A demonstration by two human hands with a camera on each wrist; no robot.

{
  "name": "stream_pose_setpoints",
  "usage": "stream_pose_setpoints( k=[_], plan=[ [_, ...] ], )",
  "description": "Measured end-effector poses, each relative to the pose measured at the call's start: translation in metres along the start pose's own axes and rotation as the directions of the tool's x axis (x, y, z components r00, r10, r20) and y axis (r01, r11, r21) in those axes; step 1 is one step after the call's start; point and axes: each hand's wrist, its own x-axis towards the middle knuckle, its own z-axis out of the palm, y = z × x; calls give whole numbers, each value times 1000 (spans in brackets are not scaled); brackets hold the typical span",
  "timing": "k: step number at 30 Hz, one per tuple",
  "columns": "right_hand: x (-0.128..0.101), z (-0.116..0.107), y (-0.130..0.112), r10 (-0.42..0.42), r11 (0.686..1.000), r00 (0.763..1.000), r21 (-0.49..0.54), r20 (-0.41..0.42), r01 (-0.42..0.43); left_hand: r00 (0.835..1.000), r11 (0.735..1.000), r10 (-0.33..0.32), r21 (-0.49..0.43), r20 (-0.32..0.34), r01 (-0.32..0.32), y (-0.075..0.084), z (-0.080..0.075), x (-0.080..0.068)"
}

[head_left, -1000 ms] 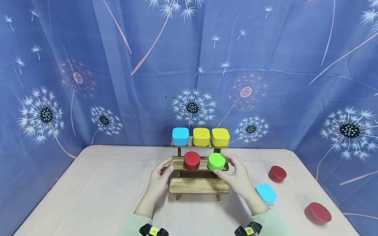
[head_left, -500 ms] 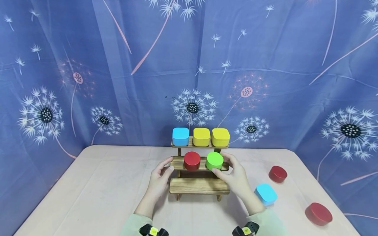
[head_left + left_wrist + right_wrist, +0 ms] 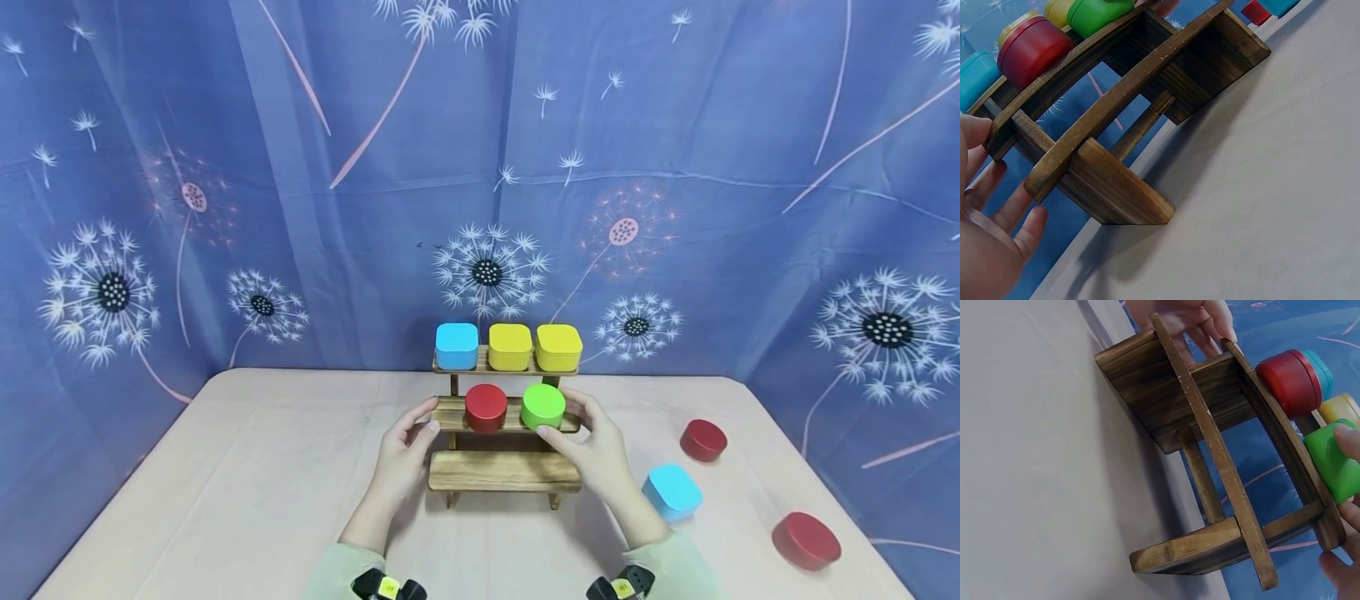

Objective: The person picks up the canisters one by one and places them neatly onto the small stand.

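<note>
Blue dandelion-print fabric backdrop (image 3: 300, 208) behind and around a beige table (image 3: 225, 500). Three-tier wooden stepped shelf (image 3: 504, 472) stands mid-table, bottom tier bare. Top tier: blue square tin (image 3: 457, 345), two yellow square tins (image 3: 510, 346), side by side. Middle tier: red round tin (image 3: 486, 407) left, green round tin (image 3: 543, 406) right, small gap between them.

Right hand (image 3: 596, 454): fingers curled round the green round tin, thumb at front, fingers behind; tin sits on the tier. Left hand (image 3: 405, 450): fingers fairly straight, tips against the shelf's left end at the middle tier, gripping nothing.

Loose on the table, right of the shelf: flat red round tin (image 3: 806, 541), second blue square tin (image 3: 672, 492), smaller red round tin (image 3: 702, 440).

Wrist views: right hand mostly cut off at the frame edge; left hand only partly in view.
</note>
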Motion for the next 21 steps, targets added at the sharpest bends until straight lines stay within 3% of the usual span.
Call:
stream_pose_setpoints(
  k=[21],
  plan=[
    [-12,-11,6,-69,998,997,-11,41,69,1000,1000,-18,-1,2,18,-1,0,1]
  ],
)
